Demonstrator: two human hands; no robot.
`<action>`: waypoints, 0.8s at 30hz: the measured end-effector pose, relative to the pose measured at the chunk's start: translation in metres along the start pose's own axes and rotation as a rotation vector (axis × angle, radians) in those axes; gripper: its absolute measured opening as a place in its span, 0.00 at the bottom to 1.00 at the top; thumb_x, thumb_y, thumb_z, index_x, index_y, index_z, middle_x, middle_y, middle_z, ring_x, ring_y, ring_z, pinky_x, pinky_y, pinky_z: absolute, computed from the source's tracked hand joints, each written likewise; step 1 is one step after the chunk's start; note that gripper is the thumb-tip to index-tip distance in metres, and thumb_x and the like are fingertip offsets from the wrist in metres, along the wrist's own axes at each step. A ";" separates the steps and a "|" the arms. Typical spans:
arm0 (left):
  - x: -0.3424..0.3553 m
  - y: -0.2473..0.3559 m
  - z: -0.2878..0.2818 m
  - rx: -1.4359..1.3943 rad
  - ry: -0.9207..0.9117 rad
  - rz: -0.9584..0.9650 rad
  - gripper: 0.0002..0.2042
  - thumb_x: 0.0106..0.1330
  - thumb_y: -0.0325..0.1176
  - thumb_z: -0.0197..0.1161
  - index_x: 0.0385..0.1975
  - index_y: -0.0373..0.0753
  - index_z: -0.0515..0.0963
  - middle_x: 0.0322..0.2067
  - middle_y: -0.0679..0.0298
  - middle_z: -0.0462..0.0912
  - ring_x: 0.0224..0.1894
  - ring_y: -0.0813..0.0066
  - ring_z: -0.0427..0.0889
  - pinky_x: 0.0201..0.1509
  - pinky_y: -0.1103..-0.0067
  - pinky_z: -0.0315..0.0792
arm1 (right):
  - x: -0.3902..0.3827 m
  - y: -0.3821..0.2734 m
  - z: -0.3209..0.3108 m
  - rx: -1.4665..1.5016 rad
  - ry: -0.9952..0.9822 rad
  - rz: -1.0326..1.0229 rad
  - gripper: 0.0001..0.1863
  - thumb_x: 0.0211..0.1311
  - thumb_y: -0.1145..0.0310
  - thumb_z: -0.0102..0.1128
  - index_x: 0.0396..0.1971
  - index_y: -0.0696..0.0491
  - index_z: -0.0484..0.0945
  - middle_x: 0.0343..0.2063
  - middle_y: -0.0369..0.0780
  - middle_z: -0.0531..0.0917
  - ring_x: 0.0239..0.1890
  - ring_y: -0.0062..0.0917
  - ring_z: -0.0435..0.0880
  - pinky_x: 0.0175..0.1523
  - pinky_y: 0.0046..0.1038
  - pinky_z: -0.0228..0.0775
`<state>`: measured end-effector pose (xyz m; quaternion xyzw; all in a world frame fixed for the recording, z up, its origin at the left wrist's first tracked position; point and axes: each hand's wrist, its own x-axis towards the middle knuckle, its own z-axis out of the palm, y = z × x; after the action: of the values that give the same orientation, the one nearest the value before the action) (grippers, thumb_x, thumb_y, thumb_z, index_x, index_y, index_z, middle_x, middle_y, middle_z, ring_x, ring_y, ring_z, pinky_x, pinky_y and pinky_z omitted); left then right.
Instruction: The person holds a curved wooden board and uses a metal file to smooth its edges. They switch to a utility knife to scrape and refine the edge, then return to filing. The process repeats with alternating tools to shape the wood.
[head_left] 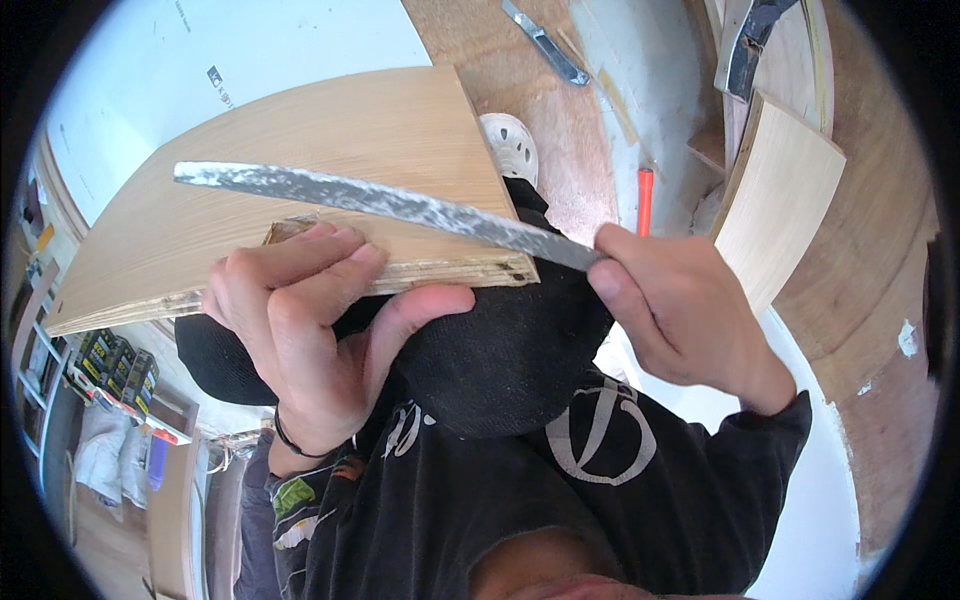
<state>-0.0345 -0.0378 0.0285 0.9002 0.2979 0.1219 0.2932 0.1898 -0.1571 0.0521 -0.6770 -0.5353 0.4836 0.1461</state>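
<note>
A light wood-faced board (330, 130) rests across my lap, its rough layered edge turned toward me. My left hand (300, 310) is closed on that near edge, fingers over the top face and thumb along the edge. A small brown chipped patch (287, 230) shows on the board by my fingers. In my right hand (685, 310) is a long flat metal file (390, 203), coated with whitish dust and gripped at its right end. The file slants over the board toward the upper left; whether it touches the wood I cannot tell. My fist hides its handle end.
A utility knife (546, 42) lies on the floor ahead. To the right are a red-handled tool (645, 200), a curved wood-faced offcut (780, 195) and a metal-headed tool (745, 50). A white sheet (270, 45) is at upper left, and boxes (115, 370) sit at lower left.
</note>
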 end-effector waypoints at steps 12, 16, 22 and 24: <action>0.044 0.010 -0.028 0.075 -0.242 0.207 0.27 0.45 0.44 0.76 0.43 0.35 0.77 0.35 0.59 0.79 0.36 0.65 0.78 0.41 0.70 0.71 | 0.026 0.161 0.106 0.077 0.659 0.345 0.12 0.75 0.61 0.44 0.43 0.55 0.69 0.23 0.54 0.81 0.27 0.54 0.81 0.34 0.50 0.72; 0.069 0.018 -0.024 0.052 -0.467 0.329 0.23 0.48 0.37 0.73 0.46 0.37 0.81 0.34 0.58 0.80 0.35 0.63 0.78 0.38 0.70 0.71 | 0.016 0.240 0.187 -0.155 0.672 0.635 0.13 0.74 0.62 0.45 0.43 0.58 0.69 0.25 0.53 0.81 0.28 0.53 0.82 0.35 0.51 0.73; 0.075 0.014 -0.002 -0.244 -0.521 0.397 0.17 0.50 0.28 0.71 0.42 0.35 0.83 0.42 0.57 0.84 0.49 0.59 0.84 0.45 0.72 0.79 | 0.006 0.297 0.235 -0.322 0.609 0.506 0.13 0.69 0.63 0.51 0.42 0.58 0.71 0.41 0.54 0.76 0.45 0.49 0.75 0.49 0.46 0.67; 0.073 0.015 -0.005 -0.251 -0.489 0.351 0.16 0.50 0.28 0.71 0.42 0.35 0.83 0.42 0.58 0.85 0.49 0.59 0.84 0.45 0.72 0.79 | 0.028 0.299 0.220 -0.392 0.704 0.469 0.15 0.67 0.63 0.54 0.44 0.59 0.71 0.42 0.52 0.75 0.46 0.48 0.74 0.52 0.46 0.65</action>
<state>0.0284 -0.0010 0.0446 0.8974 0.0416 -0.0138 0.4391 0.1851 -0.3179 -0.2834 -0.9174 -0.3670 0.1342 0.0749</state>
